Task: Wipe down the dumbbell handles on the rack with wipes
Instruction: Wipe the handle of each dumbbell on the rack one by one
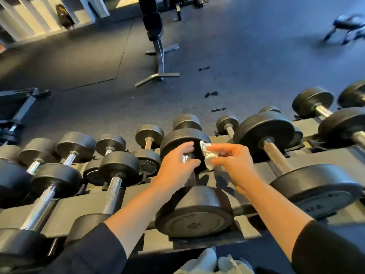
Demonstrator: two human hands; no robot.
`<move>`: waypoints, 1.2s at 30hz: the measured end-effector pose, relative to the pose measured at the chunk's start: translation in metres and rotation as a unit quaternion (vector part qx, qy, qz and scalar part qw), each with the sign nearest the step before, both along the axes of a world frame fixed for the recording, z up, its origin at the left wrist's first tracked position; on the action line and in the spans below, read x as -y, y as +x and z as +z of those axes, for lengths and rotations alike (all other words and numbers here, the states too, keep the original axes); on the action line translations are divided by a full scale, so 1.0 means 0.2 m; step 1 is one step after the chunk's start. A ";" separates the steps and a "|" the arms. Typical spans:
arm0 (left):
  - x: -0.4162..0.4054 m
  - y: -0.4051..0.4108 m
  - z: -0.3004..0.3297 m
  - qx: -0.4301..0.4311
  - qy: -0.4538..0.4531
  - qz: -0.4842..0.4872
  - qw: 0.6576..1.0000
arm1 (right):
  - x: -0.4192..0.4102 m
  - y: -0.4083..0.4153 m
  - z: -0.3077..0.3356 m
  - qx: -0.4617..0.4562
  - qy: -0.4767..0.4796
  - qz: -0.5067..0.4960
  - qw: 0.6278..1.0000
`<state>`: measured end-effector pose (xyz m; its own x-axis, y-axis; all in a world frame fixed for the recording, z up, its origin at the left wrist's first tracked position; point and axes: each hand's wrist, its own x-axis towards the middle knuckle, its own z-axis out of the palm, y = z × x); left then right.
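Observation:
A black dumbbell marked 10 (pixel 194 212) lies on the rack (pixel 65 206) straight ahead of me. My left hand (pixel 177 165) is wrapped around the far end of its handle (pixel 191 179), with a bit of white showing under the fingers. My right hand (pixel 233 163) pinches a crumpled white wipe (pixel 209 158) just right of the handle, close to the far weight head (pixel 183 141). More dumbbells with chrome handles lie to the left (pixel 112 192) and a bigger one with a dull handle to the right (pixel 277 157).
A white cloth bundle (pixel 215 264) sits at the bottom edge near my body. Beyond the rack the dark rubber floor holds a weight bench on a metal frame (pixel 158 56), another bench frame at left (pixel 25 99), and a blurred stool at far right (pixel 347 26).

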<state>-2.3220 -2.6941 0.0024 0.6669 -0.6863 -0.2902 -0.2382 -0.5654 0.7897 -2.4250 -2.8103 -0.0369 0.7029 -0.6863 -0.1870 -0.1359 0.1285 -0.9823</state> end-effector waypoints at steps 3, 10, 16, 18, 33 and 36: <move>0.08 0.02 0.04 -0.006 -0.021 -0.042 0.999 | 0.05 -0.01 0.05 -0.038 -0.035 -0.043 0.998; 0.32 -0.01 0.04 -0.006 -0.056 -0.146 0.988 | 0.28 -0.13 0.28 -0.137 -0.152 -0.112 0.972; 0.47 -0.04 -0.03 -0.016 -0.078 -0.226 0.971 | 0.41 -0.26 0.37 -0.236 -0.210 -0.119 0.941; 0.49 -0.04 -0.08 -0.027 -0.076 -0.238 0.968 | 0.44 -0.28 0.36 -0.287 -0.215 -0.097 0.928; 0.57 -0.05 -0.41 0.027 -0.136 -0.278 0.951 | 0.57 -0.17 0.15 -0.488 -0.355 0.075 0.794; 0.57 -0.08 -0.43 0.036 -0.136 -0.269 0.953 | 0.58 -0.17 0.15 -0.495 -0.367 0.090 0.783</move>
<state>-2.3372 -2.8080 -0.0838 0.2097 -0.9776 -0.0191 -0.4950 -0.1230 0.8601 -2.4591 -2.9260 -0.0078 0.5600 -0.7712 -0.3027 -0.8283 -0.5288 -0.1850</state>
